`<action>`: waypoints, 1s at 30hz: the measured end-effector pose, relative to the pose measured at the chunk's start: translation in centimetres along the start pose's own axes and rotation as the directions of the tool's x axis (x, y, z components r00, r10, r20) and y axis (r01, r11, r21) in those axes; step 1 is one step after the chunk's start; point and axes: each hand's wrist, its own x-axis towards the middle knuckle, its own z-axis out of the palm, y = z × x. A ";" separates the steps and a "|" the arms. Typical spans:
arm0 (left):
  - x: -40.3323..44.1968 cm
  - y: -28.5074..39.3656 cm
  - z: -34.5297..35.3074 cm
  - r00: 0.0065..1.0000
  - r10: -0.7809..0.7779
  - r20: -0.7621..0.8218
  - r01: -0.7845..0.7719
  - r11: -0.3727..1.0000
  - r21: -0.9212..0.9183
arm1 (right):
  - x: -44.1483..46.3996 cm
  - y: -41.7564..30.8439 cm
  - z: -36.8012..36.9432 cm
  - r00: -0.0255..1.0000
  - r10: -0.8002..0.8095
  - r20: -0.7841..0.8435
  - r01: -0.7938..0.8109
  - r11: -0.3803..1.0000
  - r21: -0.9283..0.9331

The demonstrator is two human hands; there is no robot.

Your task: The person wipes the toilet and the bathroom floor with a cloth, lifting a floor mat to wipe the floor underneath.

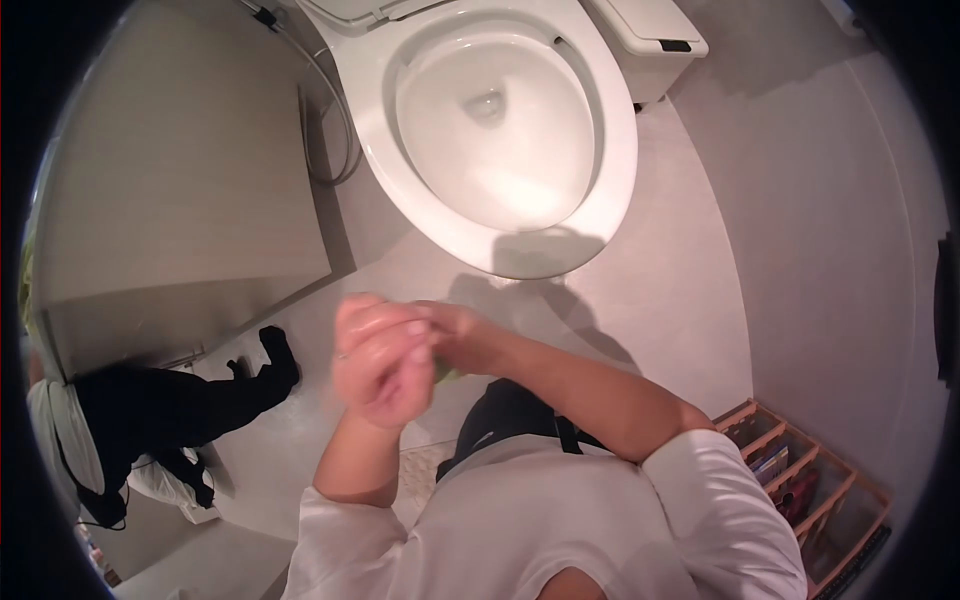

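In front of my chest, my left hand (385, 355) is raised with its fingers curled in, slightly blurred. It meets my right hand (450, 335), whose fingers are mostly hidden behind it. A small green patch (449, 371) shows just below my right hand; whether I hold it or it lies behind I cannot tell. Beyond both hands stands a white toilet (619, 165) with its lid and seat raised and a little water at the bottom of the bowl.
A beige cabinet (180, 180) fills the left side, with a grey hose (345, 150) beside it. Dark clothing-like shapes (180, 410) appear at lower left. A white lidded bin (650, 50) stands right of the toilet. A wooden rack (800, 480) is at lower right.
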 end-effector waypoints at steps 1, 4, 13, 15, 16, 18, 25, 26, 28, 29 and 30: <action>0.2 0.2 0.9 0.997 -0.005 0.076 0.005 1.000 -0.002 | -1.7 0.7 -1.6 1.000 0.025 0.007 -0.026 0.996 0.083; 0.2 1.1 5.8 0.865 -0.141 0.482 0.217 0.971 -0.105 | -9.5 2.5 -8.2 0.946 0.260 -0.194 -0.236 0.962 0.139; 1.4 -0.3 16.7 0.308 0.323 0.895 -0.358 0.911 -0.206 | -38.0 14.2 -22.4 0.204 0.394 -0.896 -0.535 0.812 0.235; 2.6 0.1 18.7 0.290 0.298 0.910 -0.400 0.901 -0.167 | -41.5 14.2 -23.3 0.011 0.285 -0.959 -0.326 0.907 0.266; 3.1 0.7 19.6 0.278 0.255 0.926 -0.406 0.905 -0.127 | -43.2 15.5 -23.6 -0.060 0.185 -0.981 -0.230 0.954 0.194; 3.0 2.2 21.2 0.297 0.193 0.935 -0.319 0.943 -0.093 | -45.7 16.8 -24.0 -0.246 0.067 -0.967 -0.177 0.978 0.112; -13.3 -0.7 28.4 0.053 -0.200 0.978 -0.023 0.979 0.201 | -58.4 25.8 -28.2 -0.750 -0.173 -0.638 -0.294 0.952 0.087; -15.7 -1.5 28.9 0.005 -0.272 0.962 0.020 0.962 0.272 | -59.3 26.8 -28.5 -0.723 -0.136 -0.678 -0.451 0.836 0.313; -19.4 -3.4 30.5 -0.041 -0.407 0.913 0.075 0.910 0.409 | -60.8 28.4 -29.9 -0.684 -0.016 -0.730 -0.674 0.399 0.622; -20.8 -4.5 31.1 -0.044 -0.470 0.881 0.089 0.877 0.472 | -60.7 29.9 -31.1 -0.647 -0.077 -0.759 -0.716 0.402 0.570; -22.3 -5.8 31.5 -0.046 -0.536 0.843 0.104 0.837 0.538 | -59.4 32.0 -32.6 -0.602 -0.136 -0.787 -0.759 0.403 0.512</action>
